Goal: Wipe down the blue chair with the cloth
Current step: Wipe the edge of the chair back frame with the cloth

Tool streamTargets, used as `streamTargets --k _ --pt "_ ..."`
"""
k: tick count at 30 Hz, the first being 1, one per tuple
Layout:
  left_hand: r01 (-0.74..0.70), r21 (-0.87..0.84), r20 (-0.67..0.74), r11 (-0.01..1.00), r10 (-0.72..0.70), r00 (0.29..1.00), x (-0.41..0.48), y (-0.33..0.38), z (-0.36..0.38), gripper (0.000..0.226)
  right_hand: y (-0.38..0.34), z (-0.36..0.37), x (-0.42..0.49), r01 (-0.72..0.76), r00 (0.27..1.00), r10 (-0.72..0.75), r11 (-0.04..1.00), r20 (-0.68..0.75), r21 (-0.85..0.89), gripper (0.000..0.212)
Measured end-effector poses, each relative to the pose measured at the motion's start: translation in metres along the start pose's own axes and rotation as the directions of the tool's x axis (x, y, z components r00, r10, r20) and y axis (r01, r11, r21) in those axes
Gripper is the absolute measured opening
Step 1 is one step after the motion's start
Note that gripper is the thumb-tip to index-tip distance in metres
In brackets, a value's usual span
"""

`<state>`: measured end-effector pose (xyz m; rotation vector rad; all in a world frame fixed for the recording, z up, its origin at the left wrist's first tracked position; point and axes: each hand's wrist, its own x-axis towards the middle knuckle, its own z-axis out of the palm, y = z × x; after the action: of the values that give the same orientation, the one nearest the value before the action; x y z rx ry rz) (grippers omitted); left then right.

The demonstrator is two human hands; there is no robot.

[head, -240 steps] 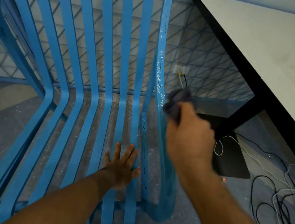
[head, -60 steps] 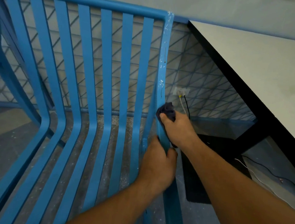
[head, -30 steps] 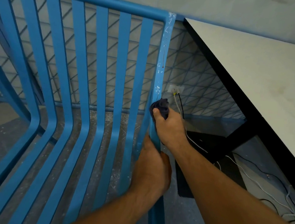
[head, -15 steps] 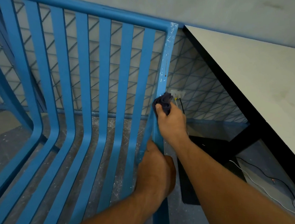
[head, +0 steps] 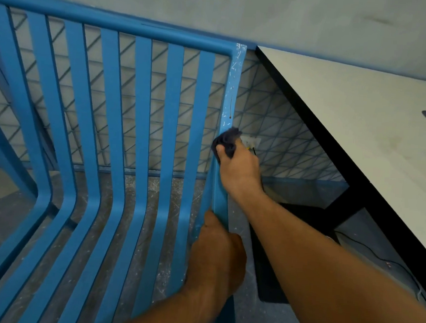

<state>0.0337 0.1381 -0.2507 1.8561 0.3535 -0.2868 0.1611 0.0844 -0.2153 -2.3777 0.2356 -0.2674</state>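
Firmly, right hand (head: 242,167) presses cloth (head: 227,140) against chair (head: 138,119).

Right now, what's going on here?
A person is wiping down the blue chair. Their right hand holds a dark cloth bunched against the outer rail of the chair back, about halfway up. Their left hand grips the same rail lower down, near the bend into the seat, apparently to steady the chair. White specks show on the rail above the cloth, so that stretch looks not yet wiped. A white table stands beside the chair.
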Motion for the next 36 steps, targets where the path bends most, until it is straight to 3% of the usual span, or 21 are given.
streamTargets --k 2,6,10,15,20,22,24,26,27,28,30,32,34,36 --pt "-0.069 0.145 -0.008 0.987 0.071 0.997 0.005 -0.006 0.003 0.017 -0.02 -0.002 0.027 0.002 0.999 -0.002 1.0 -0.053 -0.014 0.036" --pt "-0.027 0.14 -0.043 0.99 0.033 0.999 0.008 -0.003 0.005 0.045 -0.038 -0.008 0.065 0.015 0.992 -0.005 0.997 -0.127 0.078 0.036" --pt "-0.068 0.063 -0.032 0.996 0.07 0.997 0.009 -0.008 0.004 0.024 -0.022 -0.001 0.042 0.035 0.996 -0.023 0.991 -0.09 0.129 0.032" --pt "-0.24 0.173 -0.149 0.955 0.266 0.952 0.005 -0.008 0.003 0.019 0.01 0.0 -0.019 -0.009 1.0 0.005 0.994 0.029 0.113 0.027" --pt "-0.134 0.114 -0.094 0.984 0.145 0.985 0.003 -0.009 0.005 0.013 0.018 -0.005 -0.048 -0.048 0.995 0.038 0.993 0.096 0.107 0.03" --pt "-0.049 0.096 -0.057 0.994 0.055 0.997 -0.002 0.0 0.002 0.038 0.014 -0.007 -0.046 -0.054 0.993 0.048 0.997 0.109 0.057 0.032" --pt "0.048 -0.053 -0.025 0.997 -0.05 0.998 -0.006 0.0 0.001 0.049 0.009 -0.006 -0.042 -0.066 0.993 0.062 0.997 0.1 0.042 0.033" --pt "0.106 -0.214 -0.008 0.971 -0.111 0.994 -0.014 -0.001 0.003 0.034 0.007 -0.006 -0.039 -0.079 0.995 0.075 0.995 0.06 0.063 0.033" --pt "0.122 -0.335 -0.053 0.934 -0.148 0.988 -0.023 0.002 -0.002 0.023 0.006 -0.007 -0.037 -0.079 0.996 0.077 0.994 0.037 0.071 0.033" --pt "0.092 -0.344 -0.116 0.935 -0.139 0.984 -0.028 0.0 -0.003 0.024 0.006 -0.008 -0.036 -0.072 0.997 0.071 0.995 0.014 0.074 0.033" --pt "0.014 -0.09 -0.111 0.996 -0.024 0.994 -0.039 -0.009 -0.003 0.035 0.007 -0.013 -0.038 -0.055 0.998 0.057 0.995 -0.023 0.08 0.034" --pt "-0.046 0.127 -0.064 0.991 0.054 0.996 -0.049 -0.016 -0.008 0.035 0.006 -0.017 -0.043 -0.048 0.998 0.053 0.992 -0.034 0.118 0.032" --pt "-0.09 0.14 -0.019 0.986 0.094 0.995 -0.06 -0.026 -0.013 0.037 0.006 -0.021 -0.05 -0.037 0.998 0.045 0.983 -0.043 0.181 0.028" --pt "-0.027 0.077 -0.063 0.997 0.032 0.997 -0.067 -0.034 -0.016 0.039 0.007 -0.024 -0.057 -0.021 0.998 0.035 0.973 -0.057 0.232 0.024"
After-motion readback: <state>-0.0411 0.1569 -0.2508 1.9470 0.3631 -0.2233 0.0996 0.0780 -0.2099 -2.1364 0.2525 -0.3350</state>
